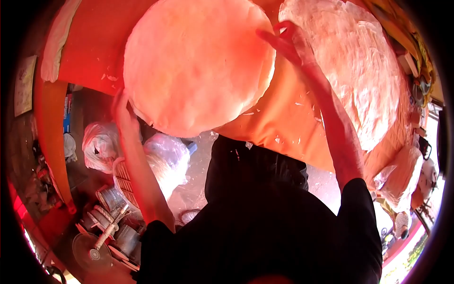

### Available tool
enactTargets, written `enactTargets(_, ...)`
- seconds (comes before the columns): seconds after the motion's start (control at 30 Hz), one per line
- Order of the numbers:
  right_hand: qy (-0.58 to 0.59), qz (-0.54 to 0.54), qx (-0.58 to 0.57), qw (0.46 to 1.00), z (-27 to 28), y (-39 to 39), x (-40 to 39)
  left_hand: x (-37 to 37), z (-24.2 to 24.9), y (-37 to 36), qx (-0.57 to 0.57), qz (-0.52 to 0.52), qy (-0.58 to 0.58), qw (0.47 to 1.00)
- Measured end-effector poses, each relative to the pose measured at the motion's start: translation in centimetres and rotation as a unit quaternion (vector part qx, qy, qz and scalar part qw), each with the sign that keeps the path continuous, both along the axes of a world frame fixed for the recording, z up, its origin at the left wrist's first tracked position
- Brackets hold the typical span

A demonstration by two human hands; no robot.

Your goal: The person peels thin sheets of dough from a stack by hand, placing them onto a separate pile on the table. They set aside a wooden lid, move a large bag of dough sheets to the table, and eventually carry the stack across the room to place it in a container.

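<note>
A large, thin, round flatbread (198,66) lies over the table's front edge, its near rim sticking out past it. My left hand (121,105) is at its lower left rim, fingers closed on the edge and partly hidden by it. My right hand (288,43) is at its upper right rim. Its fingertips reach over the edge, and thumb and forefinger curve together with a small gap between them. Right of that hand rests a wide pile of similar flatbread (350,71) with flaky, wrinkled edges.
The orange table cover (279,118) carries scattered pale flakes. A pale folded piece (57,42) lies at the far left. Below are filled plastic bags (168,154), a woven basket (124,182), and a fan (93,253) among metal pots. A wrapped bundle (402,177) sits at the right.
</note>
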State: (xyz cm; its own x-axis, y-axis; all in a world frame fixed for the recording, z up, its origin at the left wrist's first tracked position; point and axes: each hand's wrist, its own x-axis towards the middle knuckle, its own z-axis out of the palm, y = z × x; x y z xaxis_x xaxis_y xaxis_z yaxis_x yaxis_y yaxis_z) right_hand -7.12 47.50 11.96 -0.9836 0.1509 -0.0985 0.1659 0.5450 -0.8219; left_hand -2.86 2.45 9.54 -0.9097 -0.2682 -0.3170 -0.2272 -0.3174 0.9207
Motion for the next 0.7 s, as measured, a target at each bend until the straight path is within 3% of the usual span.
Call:
enactTargets(0.03,0.036,-0.021,0.143,0.989,-0.5,-0.1,-0.6,0.6,0.1,0.3,0.042,0.015,-0.003,0.999)
enactTargets(0.07,0.149,-0.015,0.095,0.984,-0.8,0.0,-0.5,1.1,0.0,1.0,0.051,0.021,-0.016,0.998)
enactTargets(0.13,0.264,-0.041,-0.023,0.963,0.7,-5.2,0.4,1.9,1.6,5.0,0.068,0.034,-0.043,0.996)
enactTargets(0.23,0.113,0.184,-0.348,0.912,-1.3,0.4,-0.9,1.7,0.8,6.9,0.083,0.008,-0.051,0.995)
enactTargets(0.3,0.085,0.077,-0.33,0.937,-6.9,-1.2,-2.2,1.8,-1.5,5.6,0.034,0.014,-0.031,0.999)
enactTargets(0.33,0.079,0.091,-0.316,0.941,-10.7,-0.9,-3.3,1.6,-2.3,4.9,0.009,0.015,-0.021,1.0)
enactTargets(0.4,0.063,0.043,-0.179,0.981,-11.1,-1.2,-3.7,0.7,-2.5,5.9,0.018,0.006,-0.018,1.0)
enactTargets(0.47,0.058,-0.031,-0.041,0.997,-6.4,-0.4,-1.2,1.2,-1.8,7.3,0.04,-0.005,-0.014,0.999)
enactTargets(0.6,0.109,-0.082,-0.004,0.991,0.3,2.3,2.9,3.2,0.1,4.7,0.064,0.023,0.004,0.998)
enactTargets(0.67,0.089,-0.181,-0.136,0.97,-0.9,9.3,5.2,4.9,0.0,3.0,0.066,0.075,0.006,0.995)
enactTargets(0.7,0.104,-0.188,-0.284,0.934,-1.9,14.4,7.3,6.2,-0.8,2.0,0.048,0.1,0.002,0.994)
